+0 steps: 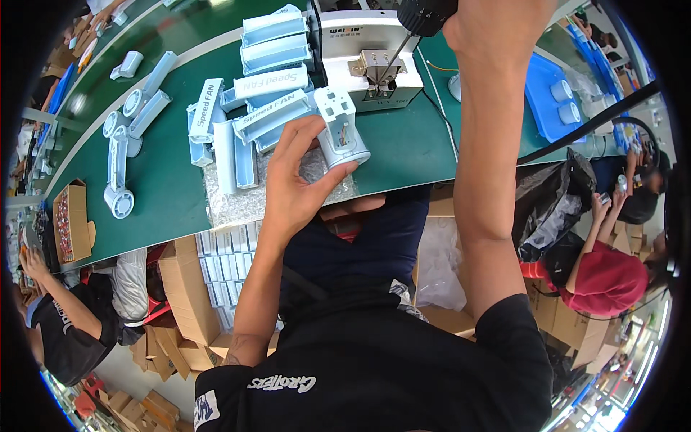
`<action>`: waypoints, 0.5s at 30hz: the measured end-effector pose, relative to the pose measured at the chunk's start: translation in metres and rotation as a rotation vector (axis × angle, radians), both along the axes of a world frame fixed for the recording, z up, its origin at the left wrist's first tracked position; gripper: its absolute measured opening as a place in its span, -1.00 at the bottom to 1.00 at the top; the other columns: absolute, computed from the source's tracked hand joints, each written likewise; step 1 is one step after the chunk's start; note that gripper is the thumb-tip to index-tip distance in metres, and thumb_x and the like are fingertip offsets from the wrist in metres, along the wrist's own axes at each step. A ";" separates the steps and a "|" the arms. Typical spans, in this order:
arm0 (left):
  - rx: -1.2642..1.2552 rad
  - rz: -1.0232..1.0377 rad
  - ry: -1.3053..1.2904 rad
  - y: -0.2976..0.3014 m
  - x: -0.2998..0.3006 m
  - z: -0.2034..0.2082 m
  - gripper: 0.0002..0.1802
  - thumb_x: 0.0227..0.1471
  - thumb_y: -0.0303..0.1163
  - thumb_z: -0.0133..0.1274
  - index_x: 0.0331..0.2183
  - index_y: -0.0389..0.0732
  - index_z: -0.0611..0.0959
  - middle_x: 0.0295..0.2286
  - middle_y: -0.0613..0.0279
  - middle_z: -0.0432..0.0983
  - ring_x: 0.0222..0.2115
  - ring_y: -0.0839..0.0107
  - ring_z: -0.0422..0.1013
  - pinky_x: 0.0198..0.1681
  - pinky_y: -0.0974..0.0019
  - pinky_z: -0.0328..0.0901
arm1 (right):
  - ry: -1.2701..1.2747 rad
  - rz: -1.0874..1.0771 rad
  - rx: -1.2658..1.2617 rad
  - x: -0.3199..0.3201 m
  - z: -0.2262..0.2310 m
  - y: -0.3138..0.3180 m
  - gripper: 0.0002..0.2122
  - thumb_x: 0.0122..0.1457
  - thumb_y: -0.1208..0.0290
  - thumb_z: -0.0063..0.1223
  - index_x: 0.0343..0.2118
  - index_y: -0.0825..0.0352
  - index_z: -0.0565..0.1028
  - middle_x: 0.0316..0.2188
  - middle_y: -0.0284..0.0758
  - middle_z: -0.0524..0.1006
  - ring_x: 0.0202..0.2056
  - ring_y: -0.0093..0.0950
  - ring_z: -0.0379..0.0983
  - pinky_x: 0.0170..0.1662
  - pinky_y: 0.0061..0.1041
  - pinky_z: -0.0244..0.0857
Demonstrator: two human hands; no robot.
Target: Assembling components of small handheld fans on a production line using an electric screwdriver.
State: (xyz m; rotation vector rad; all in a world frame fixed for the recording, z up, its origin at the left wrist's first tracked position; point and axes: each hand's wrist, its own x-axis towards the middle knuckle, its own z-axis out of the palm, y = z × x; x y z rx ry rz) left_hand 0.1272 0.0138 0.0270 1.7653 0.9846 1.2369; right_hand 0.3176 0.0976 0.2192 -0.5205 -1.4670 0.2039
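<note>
My left hand (299,162) grips a light blue plastic fan housing (345,144) at the front of the green table, thumb on its near side and fingers behind. The housing has a round base, square openings at its top, and thin wires visible inside. Up at the top edge, my right hand (493,29) is wrapped round a black electric screwdriver (425,13), partly cut off by the frame. Its long bit slants down to the metal pick-up block (379,68) of a white screw feeder (360,39). Whether a screw sits on the tip is too small to tell.
Light blue shells (273,54) lie stacked left of the feeder, some on bubble wrap (309,169). Assembled fan pieces (117,165) and a cardboard box of small parts (72,219) are farther left. A blue tray (543,93) and black cable (576,133) are right. Co-workers sit on both sides.
</note>
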 end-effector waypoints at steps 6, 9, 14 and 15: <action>0.019 0.000 0.015 0.001 -0.002 -0.003 -0.33 -0.13 -0.47 0.45 0.05 -0.34 0.58 -0.01 0.05 0.51 -0.04 0.18 0.51 0.05 0.24 0.39 | 0.025 0.042 -0.016 -0.007 0.000 -0.005 -0.41 0.37 -0.28 -0.14 -0.25 0.32 0.44 -0.76 -0.44 0.35 -0.80 -0.66 0.25 -0.76 -0.67 0.12; 0.009 0.012 0.005 0.001 -0.001 -0.003 -0.33 -0.13 -0.47 0.45 0.06 -0.33 0.59 0.00 0.03 0.53 -0.04 0.17 0.52 0.06 0.24 0.38 | 0.143 -0.081 -0.165 -0.012 0.002 -0.022 -0.38 0.36 -0.33 -0.20 -0.25 0.31 0.42 -0.77 -0.46 0.31 -0.82 -0.65 0.22 -0.77 -0.66 0.11; -0.042 0.015 -0.001 0.001 0.001 0.002 -0.31 -0.14 -0.45 0.47 0.07 -0.32 0.61 -0.03 0.05 0.57 -0.04 0.19 0.53 0.07 0.24 0.38 | 0.054 -0.190 -0.167 -0.018 0.010 -0.059 -0.35 0.39 -0.32 -0.31 -0.11 0.36 0.37 -0.77 -0.43 0.30 -0.83 -0.62 0.25 -0.77 -0.63 0.21; -0.046 0.023 0.001 0.001 0.000 0.002 -0.31 -0.14 -0.45 0.47 0.07 -0.32 0.61 -0.03 0.05 0.57 -0.04 0.19 0.53 0.07 0.24 0.38 | 0.035 -0.214 -0.166 -0.019 0.010 -0.060 -0.34 0.40 -0.32 -0.34 -0.08 0.37 0.36 -0.77 -0.43 0.30 -0.83 -0.62 0.26 -0.76 -0.62 0.24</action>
